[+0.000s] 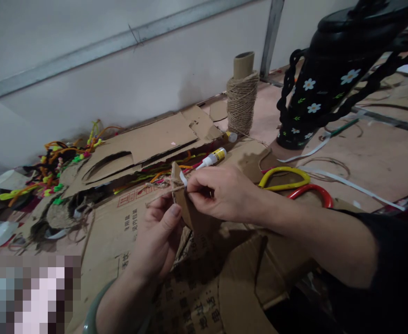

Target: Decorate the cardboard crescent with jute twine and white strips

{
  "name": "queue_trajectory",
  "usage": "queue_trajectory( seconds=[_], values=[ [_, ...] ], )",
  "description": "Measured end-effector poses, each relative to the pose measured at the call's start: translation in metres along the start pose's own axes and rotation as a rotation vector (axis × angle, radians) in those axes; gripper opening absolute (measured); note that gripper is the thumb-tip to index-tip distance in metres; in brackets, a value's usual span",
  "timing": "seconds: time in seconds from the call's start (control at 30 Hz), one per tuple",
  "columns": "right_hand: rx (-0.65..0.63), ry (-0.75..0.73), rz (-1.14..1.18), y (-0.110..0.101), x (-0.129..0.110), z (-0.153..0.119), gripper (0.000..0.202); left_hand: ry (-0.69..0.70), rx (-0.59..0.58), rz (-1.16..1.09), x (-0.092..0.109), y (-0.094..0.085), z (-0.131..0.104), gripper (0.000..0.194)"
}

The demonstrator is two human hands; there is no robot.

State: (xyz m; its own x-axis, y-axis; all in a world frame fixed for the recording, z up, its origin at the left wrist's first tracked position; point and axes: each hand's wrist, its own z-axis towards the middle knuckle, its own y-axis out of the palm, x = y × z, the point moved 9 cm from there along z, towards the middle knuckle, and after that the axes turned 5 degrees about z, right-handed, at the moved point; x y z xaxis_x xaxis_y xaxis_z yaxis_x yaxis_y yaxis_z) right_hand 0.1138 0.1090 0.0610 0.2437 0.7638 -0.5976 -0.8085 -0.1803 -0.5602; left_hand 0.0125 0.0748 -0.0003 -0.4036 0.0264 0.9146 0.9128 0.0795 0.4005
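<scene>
My left hand (164, 227) grips a small folded piece of cardboard (183, 209) between thumb and fingers, holding it upright above a larger printed sheet. Twine (177, 189) crosses the upper part of this piece and runs toward my right hand (221, 192). There the fingertips are pinched together at the piece's right side, on the twine as far as I can see; the exact grip is partly hidden. A small white bit (183, 177) shows beside those fingertips. Just behind lies a glue bottle (213, 157) with a yellow label.
Behind stands a twine spool (242, 104). Scissors (283, 178) with yellow and red handles lie right, near a black flowered tumbler (315, 99). Colourful pipe cleaners (55, 160) are heaped left. Cut cardboard (162, 141) lies along the wall; a printed cardboard sheet (109, 232) lies beneath my hands.
</scene>
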Motion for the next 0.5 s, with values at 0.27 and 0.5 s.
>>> queue_trajectory(
  seconds=[0.27,0.5],
  values=[
    [0.019,0.046,0.116,-0.0035,0.0037,0.0028,0.010,-0.005,-0.028,-0.069,0.0004,0.0019,0.0002,0.018],
    [0.021,0.082,0.166,-0.0034,0.0056,0.0051,0.009,-0.041,0.013,-0.065,-0.0032,-0.0029,0.0000,0.021]
  ],
)
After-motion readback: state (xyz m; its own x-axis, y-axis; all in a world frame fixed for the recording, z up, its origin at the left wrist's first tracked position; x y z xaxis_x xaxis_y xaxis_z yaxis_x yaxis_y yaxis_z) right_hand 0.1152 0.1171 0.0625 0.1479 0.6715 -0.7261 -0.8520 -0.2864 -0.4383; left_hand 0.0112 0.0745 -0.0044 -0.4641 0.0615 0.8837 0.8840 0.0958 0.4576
